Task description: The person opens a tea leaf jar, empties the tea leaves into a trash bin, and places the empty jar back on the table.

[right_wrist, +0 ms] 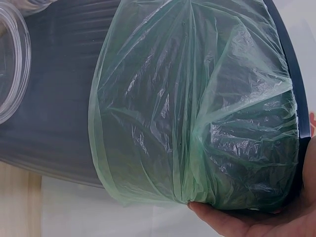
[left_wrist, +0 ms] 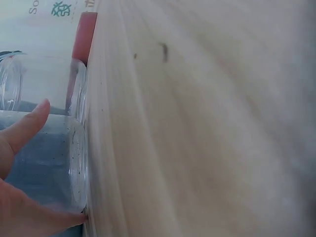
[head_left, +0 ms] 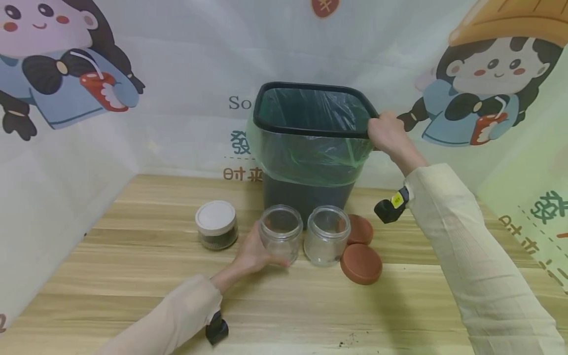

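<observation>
My left hand (head_left: 254, 251) holds a clear, lidless jar (head_left: 282, 241) low on its left side, thumb in front. In the left wrist view, the thumb and a finger lie against the wall of this jar (left_wrist: 39, 163). A second open clear jar (head_left: 327, 239) stands just right of it. At the back is a dark trash bin (head_left: 306, 197) with a black rim and a green plastic liner (head_left: 310, 155) folded over it. My right hand (head_left: 390, 132) grips the bin's right rim corner; in the right wrist view, its fingers touch the liner (right_wrist: 148, 108).
Two reddish-brown round lids (head_left: 361, 264) lie right of the jars, one behind the other. Left of my left hand stands a white-lidded jar (head_left: 216, 224) with dark contents. Dark crumbs (head_left: 350, 340) lie near the table's (head_left: 284, 305) front. A printed cloth (head_left: 186, 74) hangs behind.
</observation>
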Motion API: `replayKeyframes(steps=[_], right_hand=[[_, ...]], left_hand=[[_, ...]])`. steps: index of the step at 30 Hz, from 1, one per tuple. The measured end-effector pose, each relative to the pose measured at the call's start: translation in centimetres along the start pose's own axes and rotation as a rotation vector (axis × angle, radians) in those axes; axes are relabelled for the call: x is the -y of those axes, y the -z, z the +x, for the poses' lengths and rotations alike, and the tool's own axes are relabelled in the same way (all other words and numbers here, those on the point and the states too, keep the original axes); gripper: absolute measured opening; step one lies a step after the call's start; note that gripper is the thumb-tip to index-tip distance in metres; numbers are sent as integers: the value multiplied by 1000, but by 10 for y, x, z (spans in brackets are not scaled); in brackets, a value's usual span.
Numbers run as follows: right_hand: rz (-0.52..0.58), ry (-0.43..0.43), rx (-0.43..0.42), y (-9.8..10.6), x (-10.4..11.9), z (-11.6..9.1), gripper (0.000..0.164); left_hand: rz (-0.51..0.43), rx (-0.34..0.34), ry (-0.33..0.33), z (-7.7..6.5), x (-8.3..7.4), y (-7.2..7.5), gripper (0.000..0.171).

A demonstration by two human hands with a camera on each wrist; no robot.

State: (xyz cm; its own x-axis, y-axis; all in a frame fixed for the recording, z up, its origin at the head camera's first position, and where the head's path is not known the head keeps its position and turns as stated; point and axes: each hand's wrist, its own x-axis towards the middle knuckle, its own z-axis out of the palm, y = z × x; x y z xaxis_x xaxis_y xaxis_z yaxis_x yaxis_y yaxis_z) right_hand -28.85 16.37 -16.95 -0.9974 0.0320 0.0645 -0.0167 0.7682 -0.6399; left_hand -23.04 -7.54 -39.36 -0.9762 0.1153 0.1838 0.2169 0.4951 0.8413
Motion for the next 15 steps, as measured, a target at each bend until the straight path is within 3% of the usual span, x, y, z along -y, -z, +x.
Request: replayKeyframes(steps=[15], right_hand=[[58, 6, -55, -4, -3, 0, 44]], left_hand=[[21, 36, 82, 2, -5, -7, 98]])
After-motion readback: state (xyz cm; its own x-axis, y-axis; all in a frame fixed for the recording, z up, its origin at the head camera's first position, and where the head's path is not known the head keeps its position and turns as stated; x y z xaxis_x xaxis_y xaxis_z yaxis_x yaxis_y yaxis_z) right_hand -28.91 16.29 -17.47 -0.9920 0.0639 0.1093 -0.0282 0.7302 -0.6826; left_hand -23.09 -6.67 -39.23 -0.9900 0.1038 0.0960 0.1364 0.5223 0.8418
